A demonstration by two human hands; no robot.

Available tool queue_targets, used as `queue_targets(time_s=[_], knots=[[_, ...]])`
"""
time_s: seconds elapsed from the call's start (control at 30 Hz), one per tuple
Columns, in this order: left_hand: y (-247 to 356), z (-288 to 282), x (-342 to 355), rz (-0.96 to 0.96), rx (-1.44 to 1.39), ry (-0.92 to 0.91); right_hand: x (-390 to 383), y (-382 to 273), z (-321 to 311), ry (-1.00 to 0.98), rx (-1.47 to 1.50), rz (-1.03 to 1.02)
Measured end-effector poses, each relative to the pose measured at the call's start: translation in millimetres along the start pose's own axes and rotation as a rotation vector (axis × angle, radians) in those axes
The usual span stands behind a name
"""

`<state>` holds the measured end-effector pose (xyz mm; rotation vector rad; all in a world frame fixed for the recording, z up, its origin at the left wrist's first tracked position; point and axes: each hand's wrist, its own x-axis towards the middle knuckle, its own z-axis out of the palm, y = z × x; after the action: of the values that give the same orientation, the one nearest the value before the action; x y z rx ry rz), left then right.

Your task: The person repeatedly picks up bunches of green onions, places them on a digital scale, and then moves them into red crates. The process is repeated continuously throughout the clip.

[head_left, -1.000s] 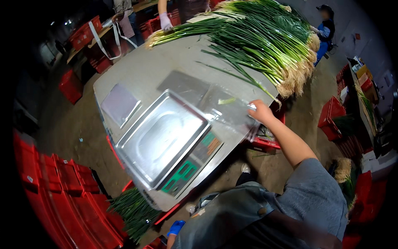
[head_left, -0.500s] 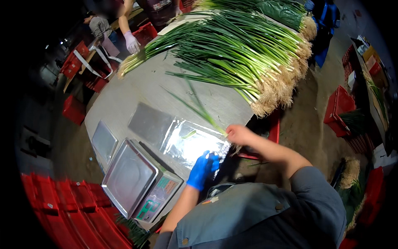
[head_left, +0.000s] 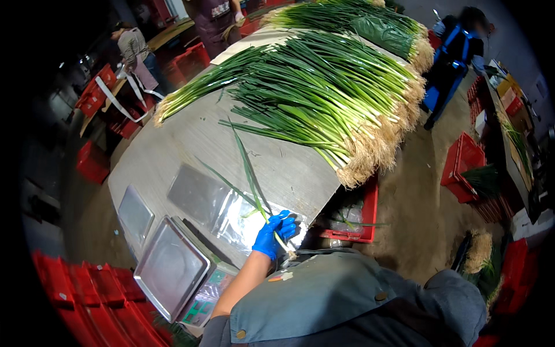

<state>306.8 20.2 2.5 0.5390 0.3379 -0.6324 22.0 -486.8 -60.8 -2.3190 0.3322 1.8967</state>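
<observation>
My left hand (head_left: 270, 236), in a blue glove, is closed round a single green onion (head_left: 251, 180) near the table's front edge. Its forked dark leaves point away from me, and its pale root end sticks out below the glove, close to my apron. Beneath the hand lies a shiny clear plastic bag (head_left: 229, 221), flat on the table. My right hand is out of sight; only the grey right sleeve (head_left: 454, 298) shows at the lower right. A large heap of green onions (head_left: 329, 95) spreads over the far part of the table, roots toward the right.
A scale with a metal tray (head_left: 173, 269) stands left of my hand, beside a flat metal plate (head_left: 136, 212). Below the table's right edge is a red crate (head_left: 365, 222). Red crates (head_left: 95, 289) are stacked lower left. A person in blue straps (head_left: 454, 55) stands far right.
My left hand has taken hold of the green onion that my bare right hand held over the bag. The right hand has left the view. A co-worker's gloved hand has withdrawn from the far-left leaves.
</observation>
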Motion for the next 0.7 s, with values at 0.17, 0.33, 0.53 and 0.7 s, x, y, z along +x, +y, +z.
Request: queue_targets(time_s=[0.17,0.33,0.53,0.7], knots=[[-4,24,-3,0.058,-0.071,0.106,17,72,-5,0.101,0.270,0.089],[-7,55,11,0.153,0.054,0.164,28,109,-39,0.146,0.363,0.069],[-19,52,38,0.249,0.165,0.215,44,142,-76,0.132,0.357,0.040],[-32,54,41,0.307,0.114,0.217,58,159,-113,0.089,0.301,0.019]])
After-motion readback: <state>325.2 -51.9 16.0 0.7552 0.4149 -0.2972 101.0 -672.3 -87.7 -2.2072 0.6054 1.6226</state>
